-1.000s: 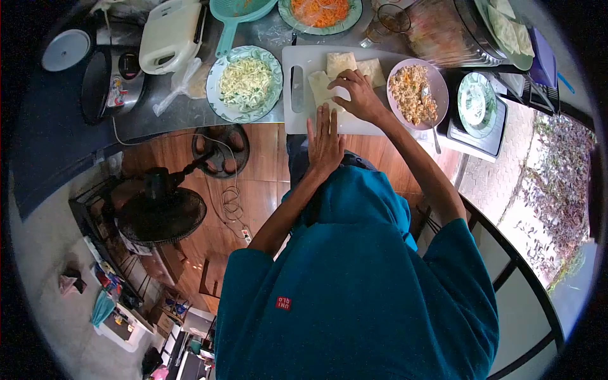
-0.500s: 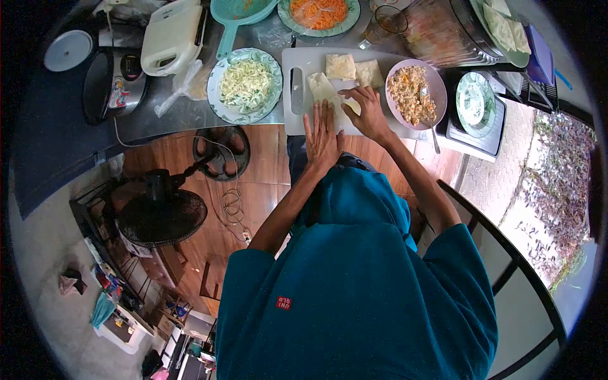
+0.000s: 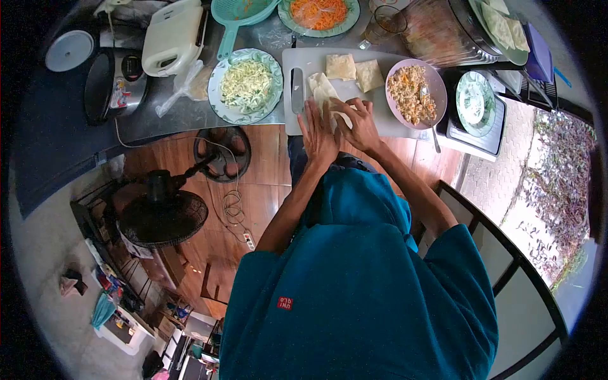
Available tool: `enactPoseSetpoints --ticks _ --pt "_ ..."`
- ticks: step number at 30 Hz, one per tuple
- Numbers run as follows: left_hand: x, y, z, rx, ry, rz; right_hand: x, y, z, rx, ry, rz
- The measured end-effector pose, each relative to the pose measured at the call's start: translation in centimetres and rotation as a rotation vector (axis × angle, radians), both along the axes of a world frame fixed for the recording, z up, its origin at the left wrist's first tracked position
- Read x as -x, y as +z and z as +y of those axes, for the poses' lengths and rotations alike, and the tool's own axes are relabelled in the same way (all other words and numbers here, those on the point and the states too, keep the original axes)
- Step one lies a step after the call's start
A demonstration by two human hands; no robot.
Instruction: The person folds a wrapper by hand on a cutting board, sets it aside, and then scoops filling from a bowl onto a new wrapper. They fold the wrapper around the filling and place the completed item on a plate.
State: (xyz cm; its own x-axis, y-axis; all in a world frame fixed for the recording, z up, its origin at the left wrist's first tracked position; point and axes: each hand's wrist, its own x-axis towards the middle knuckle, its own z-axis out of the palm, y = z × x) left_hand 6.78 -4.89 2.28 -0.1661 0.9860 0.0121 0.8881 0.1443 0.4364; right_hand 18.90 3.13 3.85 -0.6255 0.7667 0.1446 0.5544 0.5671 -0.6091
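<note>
A pale, thin dough wrapper [image 3: 321,86], partly folded, lies on the white cutting board [image 3: 386,130]. My left hand [image 3: 320,136] rests on its lower part with fingers stretched out flat. From the right, my right hand [image 3: 360,126] grips the wrapper's near right side with bent fingers, close against the left fingertips. Both hands cover much of the wrapper. Just beyond lie two folded square parcels [image 3: 341,67]. To the right stands a pink bowl [image 3: 393,114] of chopped filling [image 3: 411,95], with a spoon [image 3: 436,138] leaning over its near rim.
Left of the board is a plate of shredded cabbage [image 3: 246,85]. Shredded carrot [image 3: 320,12], a green strainer [image 3: 228,39] and a glass [image 3: 386,22] are at the back. A patterned plate [image 3: 475,104] lies right. A fan [image 3: 161,215] stands on the floor.
My right hand has moved left and toward me, bringing the wrapper's right side inward beside my left hand. My left hand has barely shifted.
</note>
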Motion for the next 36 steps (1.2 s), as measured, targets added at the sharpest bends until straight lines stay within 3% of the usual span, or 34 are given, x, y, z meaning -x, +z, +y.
enactPoseSetpoints --ticks 9,11,12,16,18,21,30,36 --pt "1.3 0.3 1.0 -0.031 0.052 -0.124 0.1 -1.0 0.2 0.011 -0.007 -0.062" --pt "1.8 0.3 2.0 -0.215 0.172 -0.333 0.0 -0.6 0.3 0.012 -0.015 -0.042" --pt "2.1 0.4 2.7 -0.264 0.196 -0.297 0.0 -0.5 0.2 -0.021 -0.038 -0.001" --pt "3.4 1.1 5.7 -0.217 0.281 -0.409 0.0 0.0 0.0 -0.016 -0.101 0.085" --pt "3.8 1.1 6.9 -0.072 0.365 -0.447 0.2 0.2 -0.2 -0.015 -0.099 0.105" --pt "3.9 0.6 8.3 -0.065 0.376 -0.302 0.1 0.5 -0.6 0.004 -0.11 0.119" --pt "4.6 -0.2 9.6 0.107 0.367 -0.247 0.1 -0.4 -1.9 0.036 -0.14 0.131" --pt "5.0 -1.1 9.4 -0.073 0.348 -0.313 0.1 -0.4 -2.0 0.047 -0.152 0.118"
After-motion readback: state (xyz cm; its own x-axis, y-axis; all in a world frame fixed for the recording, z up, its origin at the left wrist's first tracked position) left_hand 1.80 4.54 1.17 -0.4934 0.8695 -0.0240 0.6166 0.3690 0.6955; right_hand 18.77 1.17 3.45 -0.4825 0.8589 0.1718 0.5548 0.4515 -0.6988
